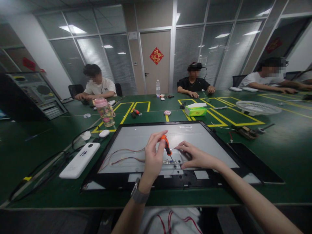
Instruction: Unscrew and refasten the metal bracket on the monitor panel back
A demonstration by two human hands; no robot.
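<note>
My left hand point(154, 156), with a watch on its wrist, is closed around the orange-and-black handle of a screwdriver point(166, 145). The tool stands tilted, its thin shaft reaching down to a small circuit board point(169, 162) at the middle of a flat display panel point(122, 136). The panel lies on the table with its grey-white back and black frame facing up. To the right of the board, my right hand point(195, 156) touches the panel, thumb and fingers apart. Thin coloured wires point(126, 159) run left from the board area.
Left of the panel lie a white power bank point(80, 161) and black cables point(46, 175); a pink-lidded bottle point(105, 113) stands behind them. A black phone-like slab point(253, 162) is at the right. Beyond are a green tissue pack point(195, 110), a white fan guard point(258, 107) and several seated people.
</note>
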